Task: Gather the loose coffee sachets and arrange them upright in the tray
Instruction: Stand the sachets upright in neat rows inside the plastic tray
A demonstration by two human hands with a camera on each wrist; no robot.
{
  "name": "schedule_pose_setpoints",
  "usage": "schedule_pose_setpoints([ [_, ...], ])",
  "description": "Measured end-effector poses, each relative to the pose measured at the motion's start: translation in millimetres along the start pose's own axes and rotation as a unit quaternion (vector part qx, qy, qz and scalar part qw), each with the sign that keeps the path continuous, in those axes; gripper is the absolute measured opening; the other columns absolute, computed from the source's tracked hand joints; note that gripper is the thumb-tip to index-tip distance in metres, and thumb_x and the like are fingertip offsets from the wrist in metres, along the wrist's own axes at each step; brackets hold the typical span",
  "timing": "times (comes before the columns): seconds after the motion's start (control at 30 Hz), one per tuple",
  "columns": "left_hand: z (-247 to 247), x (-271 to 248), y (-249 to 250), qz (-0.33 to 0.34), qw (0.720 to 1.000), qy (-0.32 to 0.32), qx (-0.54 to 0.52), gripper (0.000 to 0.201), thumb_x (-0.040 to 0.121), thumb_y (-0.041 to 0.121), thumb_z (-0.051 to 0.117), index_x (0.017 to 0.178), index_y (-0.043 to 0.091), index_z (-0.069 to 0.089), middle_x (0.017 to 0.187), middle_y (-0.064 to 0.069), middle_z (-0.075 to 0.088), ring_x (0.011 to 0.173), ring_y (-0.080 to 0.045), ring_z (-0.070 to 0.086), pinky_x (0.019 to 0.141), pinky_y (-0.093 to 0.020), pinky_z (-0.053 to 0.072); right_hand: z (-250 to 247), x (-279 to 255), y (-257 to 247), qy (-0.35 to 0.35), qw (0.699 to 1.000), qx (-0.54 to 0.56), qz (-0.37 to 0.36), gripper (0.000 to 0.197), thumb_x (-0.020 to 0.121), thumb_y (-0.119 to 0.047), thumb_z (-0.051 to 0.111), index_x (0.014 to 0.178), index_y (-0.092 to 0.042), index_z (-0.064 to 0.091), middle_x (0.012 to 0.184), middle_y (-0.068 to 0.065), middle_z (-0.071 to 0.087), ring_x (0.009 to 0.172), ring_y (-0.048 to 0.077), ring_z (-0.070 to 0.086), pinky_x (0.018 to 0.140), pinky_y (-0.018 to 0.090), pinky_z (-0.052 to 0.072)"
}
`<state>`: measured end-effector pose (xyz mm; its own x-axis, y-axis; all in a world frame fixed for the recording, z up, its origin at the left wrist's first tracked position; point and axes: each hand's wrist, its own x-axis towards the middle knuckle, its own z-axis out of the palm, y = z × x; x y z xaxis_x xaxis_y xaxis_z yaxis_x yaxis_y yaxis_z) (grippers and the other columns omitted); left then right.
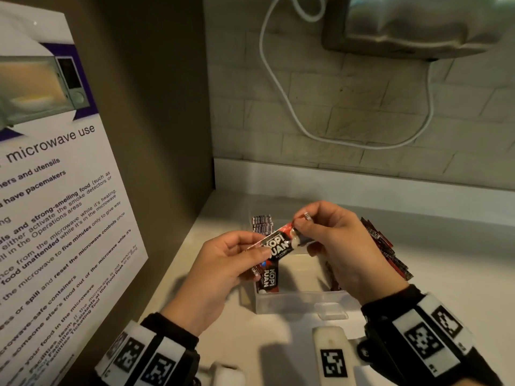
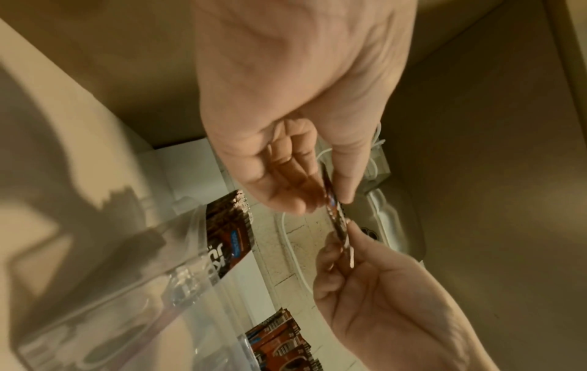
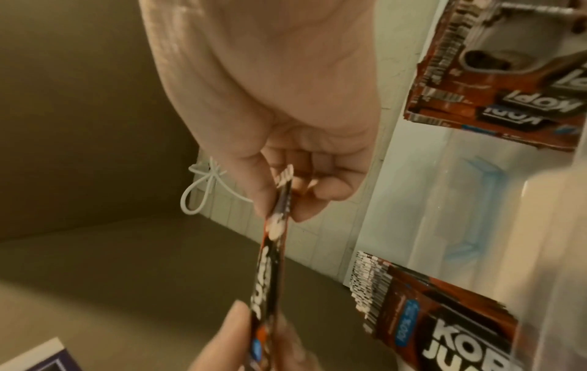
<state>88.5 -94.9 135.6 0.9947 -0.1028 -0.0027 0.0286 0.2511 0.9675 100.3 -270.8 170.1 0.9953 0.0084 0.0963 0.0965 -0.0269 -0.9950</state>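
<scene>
Held sachet point(image 1: 278, 245): red/black "KOPI JUAN" stick, up in the air above the tray, tilted, its right end higher.
Left hand point(image 1: 223, 270): thumb + fingers pinch the sachet's lower left end; wrist-cam shows it edge-on between thumb and fingertips.
Right hand point(image 1: 341, 246): thumb + forefinger pinch the upper right end, just below the striped seal; other fingers curled in.
Tray point(image 1: 301, 302): clear plastic box on the worktop, near the back left corner, close to the side wall.
Sachets in tray point(image 1: 269, 277): a bundle stands upright against the tray's left wall, labels facing front; striped tops show at the far left end.
Loose pile point(image 1: 387, 249): more sachets fanned out, leaning at the tray's right side, partly behind the right hand; can't tell if in the tray or just beside it.
Worktop point(image 1: 223, 218): pale, shadows of both hands on it.
Notice point(image 1: 55, 176): microwave-use sheet on the left wall.
Cable point(image 1: 278, 87): white, loops down the tiled back wall.
Wristbands point(image 1: 426, 335): black w/ square b/w markers, both wrists.
</scene>
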Motion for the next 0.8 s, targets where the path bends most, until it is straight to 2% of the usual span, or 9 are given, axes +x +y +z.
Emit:
schedule_pose_setpoints([
  [0.17,1.6,6.1,2.1,0.080,0.994,0.073,-0.019,0.018,0.078,-0.004,0.069,0.087,0.011,0.068,0.075,-0.001,0.072,0.065,-0.007,0.064,0.055,-0.017,0.050,-5.6,-9.5,-0.4,-0.049,0.985,-0.164,-0.006,0.007,0.076,0.007,0.071,0.074,0.003,0.066,0.057,-0.001,0.063,0.041,-0.002,0.049,0.045,0.008,0.037],
  [0.27,14.0,8.5,1.5,0.108,0.992,0.064,0.024,0.022,0.075,-0.004,0.073,0.089,0.012,0.067,0.076,0.000,0.073,0.069,-0.006,0.066,0.059,-0.015,0.050,3.2,-9.7,2.8,-0.073,0.961,-0.265,-0.029,0.013,0.070,0.000,0.079,0.070,-0.006,0.068,0.062,0.002,0.068,0.053,0.015,0.062,0.058,0.028,0.055],
  [0.33,18.1,9.0,-2.4,0.111,0.990,0.066,0.048,0.030,0.071,0.006,0.078,0.096,0.017,0.065,0.086,0.002,0.074,0.081,-0.007,0.067,0.070,-0.017,0.051,6.3,-5.8,10.1,-0.059,0.957,-0.281,-0.041,0.016,0.070,-0.007,0.081,0.069,-0.008,0.065,0.059,0.001,0.064,0.055,0.020,0.059,0.061,0.036,0.053],
  [0.4,17.4,8.4,-7.4,0.088,0.991,0.078,0.070,0.048,0.065,0.030,0.078,0.110,0.027,0.059,0.110,0.004,0.067,0.101,-0.007,0.061,0.082,-0.019,0.048,3.1,0.7,19.6,-0.027,0.960,-0.275,-0.034,0.016,0.073,-0.009,0.080,0.068,-0.009,0.064,0.059,0.000,0.063,0.055,0.014,0.056,0.058,0.033,0.049],
  [0.47,15.3,7.7,-11.1,0.025,0.993,0.086,0.078,0.056,0.073,0.035,0.072,0.125,0.029,0.050,0.125,0.009,0.055,0.108,-0.001,0.054,0.077,-0.012,0.043,-0.1,4.8,26.4,-0.005,0.960,-0.281,-0.006,0.013,0.077,-0.008,0.077,0.072,-0.008,0.066,0.065,0.001,0.066,0.057,0.012,0.059,0.057,0.029,0.050],
  [0.53,14.2,6.2,-16.2,-0.047,0.994,0.060,0.081,0.052,0.088,0.020,0.063,0.135,0.028,0.041,0.116,0.014,0.054,0.088,0.011,0.057,0.058,-0.004,0.042,0.6,6.9,34.7,0.000,0.961,-0.276,0.032,0.012,0.077,-0.003,0.075,0.072,-0.005,0.064,0.067,0.002,0.066,0.059,0.014,0.061,0.058,0.027,0.053],
  [0.6,13.4,7.1,-24.6,-0.088,0.991,0.025,0.101,0.042,0.092,0.008,0.055,0.128,0.028,0.047,0.102,0.011,0.062,0.070,0.010,0.061,0.051,-0.005,0.044,5.6,8.5,42.7,-0.020,0.964,-0.257,0.071,0.011,0.075,0.002,0.076,0.076,-0.001,0.065,0.069,0.005,0.068,0.059,0.015,0.063,0.058,0.029,0.055],
  [0.7,15.9,9.3,-34.8,-0.101,0.985,-0.009,0.139,0.044,0.094,0.004,0.047,0.122,0.039,0.048,0.108,0.011,0.064,0.092,-0.001,0.060,0.068,-0.014,0.047,16.9,10.9,52.8,-0.051,0.944,-0.313,0.089,0.023,0.065,-0.002,0.082,0.072,-0.014,0.064,0.067,-0.001,0.068,0.062,0.015,0.066,0.064,0.034,0.058],
  [0.8,21.6,10.0,-38.0,-0.117,0.982,-0.018,0.145,0.056,0.098,0.003,0.040,0.139,0.041,0.032,0.118,0.012,0.058,0.104,-0.002,0.057,0.082,-0.019,0.047,24.7,12.5,57.0,-0.051,0.900,-0.425,0.085,0.037,0.065,-0.019,0.083,0.078,-0.018,0.048,0.069,-0.007,0.052,0.062,0.011,0.050,0.051,0.024,0.041],
])
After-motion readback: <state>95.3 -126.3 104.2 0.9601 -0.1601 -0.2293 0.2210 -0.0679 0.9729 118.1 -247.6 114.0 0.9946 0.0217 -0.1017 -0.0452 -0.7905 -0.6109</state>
